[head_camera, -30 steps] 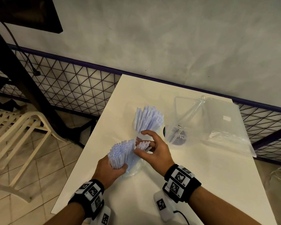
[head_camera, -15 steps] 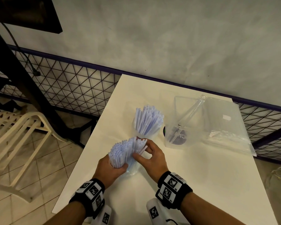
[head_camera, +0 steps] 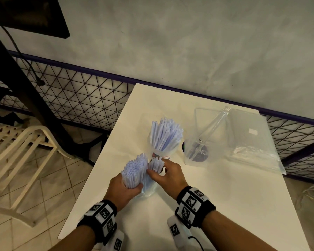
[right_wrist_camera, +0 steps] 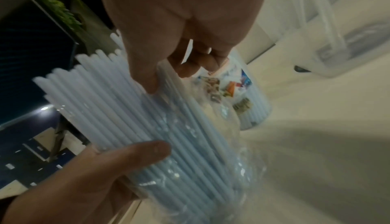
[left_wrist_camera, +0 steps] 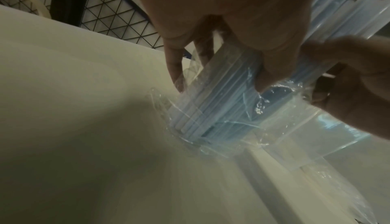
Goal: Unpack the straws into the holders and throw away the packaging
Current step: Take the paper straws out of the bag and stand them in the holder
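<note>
My left hand (head_camera: 124, 190) grips a bundle of pale blue straws (head_camera: 133, 170) still sitting in its clear plastic wrapper (left_wrist_camera: 213, 137), whose bottom rests on the white table (head_camera: 225, 205). My right hand (head_camera: 164, 173) pinches a small clump of straws (head_camera: 155, 164) split off from the bundle's right side. Just behind stands a clear holder (head_camera: 160, 153) with a printed label, packed with upright straws (head_camera: 166, 132). In the right wrist view the right thumb and fingers (right_wrist_camera: 147, 77) close round straws at the bundle's (right_wrist_camera: 126, 111) top, with the left thumb (right_wrist_camera: 135, 152) below.
A clear plastic container (head_camera: 203, 138) holding a few straws stands to the right of the holder. A flat clear plastic bag (head_camera: 252, 140) lies at the table's back right. A mesh fence (head_camera: 71, 98) and a cream chair (head_camera: 16, 151) are to the left, beyond the table's edge.
My right hand moved down and closer to the bundle and now pinches a clump of straws pulled apart from it. The left hand has kept its grip on the bundle.
</note>
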`<state>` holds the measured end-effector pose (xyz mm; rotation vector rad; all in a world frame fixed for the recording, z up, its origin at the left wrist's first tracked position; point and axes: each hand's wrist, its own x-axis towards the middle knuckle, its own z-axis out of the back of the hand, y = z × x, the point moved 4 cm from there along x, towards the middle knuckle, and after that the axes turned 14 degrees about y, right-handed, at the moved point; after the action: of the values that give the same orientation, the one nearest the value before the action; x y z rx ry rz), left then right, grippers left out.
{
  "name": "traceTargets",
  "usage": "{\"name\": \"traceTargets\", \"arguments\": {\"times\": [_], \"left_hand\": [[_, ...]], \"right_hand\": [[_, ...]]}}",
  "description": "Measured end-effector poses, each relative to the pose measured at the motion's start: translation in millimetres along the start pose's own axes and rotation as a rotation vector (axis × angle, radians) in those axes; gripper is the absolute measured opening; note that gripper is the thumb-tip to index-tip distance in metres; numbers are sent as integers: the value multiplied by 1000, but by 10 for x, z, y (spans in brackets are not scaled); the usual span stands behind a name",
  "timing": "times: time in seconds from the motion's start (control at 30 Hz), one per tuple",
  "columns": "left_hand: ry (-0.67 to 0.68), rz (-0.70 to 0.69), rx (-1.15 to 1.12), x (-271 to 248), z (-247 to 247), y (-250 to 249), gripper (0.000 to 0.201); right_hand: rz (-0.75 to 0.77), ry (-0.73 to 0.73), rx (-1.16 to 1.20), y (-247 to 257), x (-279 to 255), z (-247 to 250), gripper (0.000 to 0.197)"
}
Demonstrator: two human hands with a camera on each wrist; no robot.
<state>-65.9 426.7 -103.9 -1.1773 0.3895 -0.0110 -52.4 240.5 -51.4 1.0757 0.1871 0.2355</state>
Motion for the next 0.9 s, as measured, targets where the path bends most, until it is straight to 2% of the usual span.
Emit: {"name": "traceTargets", "arguments": {"times": [0.07, 0.13, 0.27, 0.47, 0.73, 0.9], "left_hand": [[2, -1, -9, 0, 0, 2, 47], [3, -4, -12, 1, 3, 7, 47], [0, 4, -15, 7, 7, 27, 45], [9, 7, -17, 7, 3, 14, 46], [27, 18, -16, -10, 20, -36, 45], [25, 31, -6, -23, 25, -44, 41]], "right_hand": [[-56, 24, 56, -55, -1, -38, 12], [-51, 54, 50, -58, 30, -54, 14], [17, 93, -111, 26, 107, 16, 21], [30, 39, -157, 132, 120, 210, 28], [47, 59, -159, 379, 163, 419, 16], [94, 29, -116, 849, 237, 891, 13]]}}
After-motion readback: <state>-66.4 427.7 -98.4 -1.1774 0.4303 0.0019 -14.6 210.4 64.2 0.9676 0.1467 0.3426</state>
